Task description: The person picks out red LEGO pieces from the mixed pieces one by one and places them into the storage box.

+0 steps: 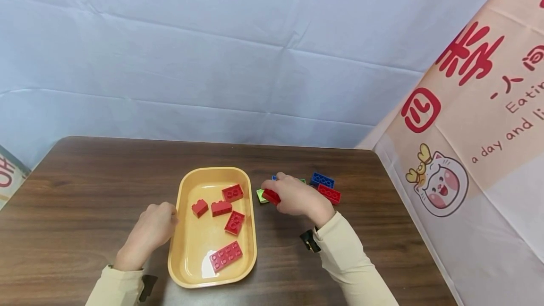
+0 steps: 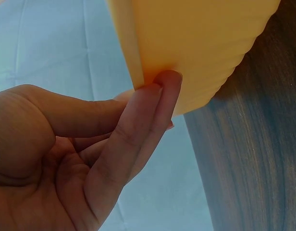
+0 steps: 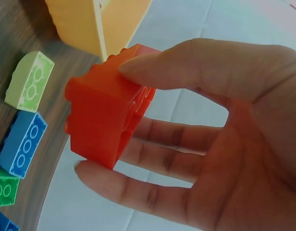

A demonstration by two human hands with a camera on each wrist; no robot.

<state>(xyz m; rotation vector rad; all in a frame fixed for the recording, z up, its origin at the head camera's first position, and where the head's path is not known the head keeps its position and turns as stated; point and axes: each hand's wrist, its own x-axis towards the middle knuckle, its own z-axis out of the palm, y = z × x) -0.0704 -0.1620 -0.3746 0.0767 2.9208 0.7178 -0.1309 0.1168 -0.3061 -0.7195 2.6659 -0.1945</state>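
Note:
My right hand (image 1: 297, 196) grips a red building brick (image 3: 102, 106) between thumb and fingers, raised to the right of the yellow tray (image 1: 254, 230). My left hand (image 1: 154, 228) pinches the tray's left rim; in the left wrist view its fingertips (image 2: 169, 82) press on the outer wall. Inside the tray lie several red bricks, among them a long eight-stud brick (image 1: 226, 256) near the front and a small one (image 1: 199, 208) at the left. Below the held brick, the right wrist view shows a light green brick (image 3: 30, 82), a blue brick (image 3: 23, 144) and a green brick (image 3: 5, 187).
Right of my right hand lie another blue brick (image 1: 322, 180) and a red brick (image 1: 329, 194), close together. The dark wooden table (image 1: 76, 211) ends at a white cloth backdrop (image 1: 191, 70). A printed banner (image 1: 480, 122) hangs at the right.

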